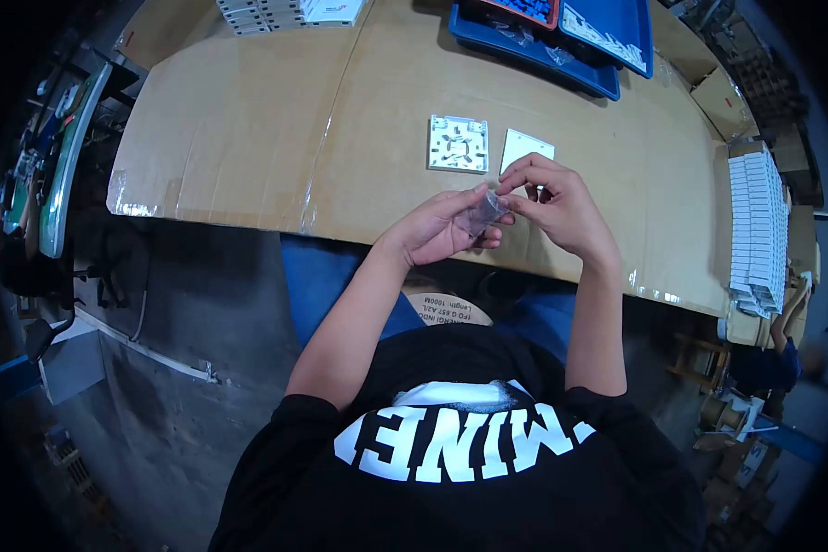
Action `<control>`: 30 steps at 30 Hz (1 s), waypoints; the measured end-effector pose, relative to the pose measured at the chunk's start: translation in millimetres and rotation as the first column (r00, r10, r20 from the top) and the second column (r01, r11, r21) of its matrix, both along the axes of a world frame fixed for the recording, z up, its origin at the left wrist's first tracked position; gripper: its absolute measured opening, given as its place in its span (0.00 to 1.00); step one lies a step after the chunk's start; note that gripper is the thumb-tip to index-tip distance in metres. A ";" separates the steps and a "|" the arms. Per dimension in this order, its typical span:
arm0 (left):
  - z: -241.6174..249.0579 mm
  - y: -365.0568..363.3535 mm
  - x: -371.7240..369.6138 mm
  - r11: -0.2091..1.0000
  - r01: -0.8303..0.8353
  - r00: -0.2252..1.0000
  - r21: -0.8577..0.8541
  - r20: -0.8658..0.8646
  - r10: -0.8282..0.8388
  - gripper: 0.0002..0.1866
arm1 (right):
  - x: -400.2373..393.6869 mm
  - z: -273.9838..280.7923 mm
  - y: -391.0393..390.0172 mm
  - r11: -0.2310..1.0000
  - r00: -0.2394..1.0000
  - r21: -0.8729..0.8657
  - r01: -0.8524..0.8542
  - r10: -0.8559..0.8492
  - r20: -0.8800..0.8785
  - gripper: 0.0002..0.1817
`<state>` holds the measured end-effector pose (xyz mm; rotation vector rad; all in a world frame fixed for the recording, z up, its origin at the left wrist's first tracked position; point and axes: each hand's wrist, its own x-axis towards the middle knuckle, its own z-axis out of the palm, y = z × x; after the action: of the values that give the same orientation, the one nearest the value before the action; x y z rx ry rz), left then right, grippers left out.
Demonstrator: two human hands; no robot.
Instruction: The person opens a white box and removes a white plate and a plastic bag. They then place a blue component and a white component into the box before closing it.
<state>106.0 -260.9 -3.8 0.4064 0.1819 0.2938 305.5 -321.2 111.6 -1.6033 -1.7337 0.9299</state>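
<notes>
A small clear plastic bag [477, 219] lies across the fingers of my left hand [443, 225], whose thumb presses on it from above. My right hand [558, 204] pinches the bag's upper end between thumb and fingertips. What the bag contains is too small to make out. Just beyond my hands, on the cardboard-covered table [248, 138], sits a square white plastic box [458, 144] with its inside facing up. To its right lies a flat white cover [526, 147], partly hidden behind my right hand.
Blue trays [534, 60] at the far edge hold white parts and a red bin [515, 7] of blue pieces. White boxes are stacked at the back left [290, 11] and in a tall pile at right [756, 230]. Other people [765, 363] sit at both sides.
</notes>
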 end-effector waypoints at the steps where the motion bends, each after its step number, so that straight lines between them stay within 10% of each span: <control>1: 0.0 0.5 0.6 1.000 -0.001 1.000 0.002 0.001 0.001 0.22 | 1.9 -0.7 0.3 1.000 1.000 0.002 -0.001 0.001 0.001 0.05; 10: -2.1 0.8 -0.4 1.000 0.026 1.000 0.000 0.004 -0.026 0.21 | 0.1 -14.2 -0.1 0.986 0.959 -0.169 -0.013 -0.035 -0.280 0.18; 30: -0.7 -6.6 -4.5 0.998 -0.047 0.997 0.031 -0.060 0.049 0.19 | -25.6 -7.8 -1.1 0.930 0.982 -0.319 -0.184 0.161 -0.098 0.25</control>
<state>101.5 -267.6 -4.4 0.4412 0.2473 0.3322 279.9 -322.2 103.9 -1.6119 -1.7617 1.4066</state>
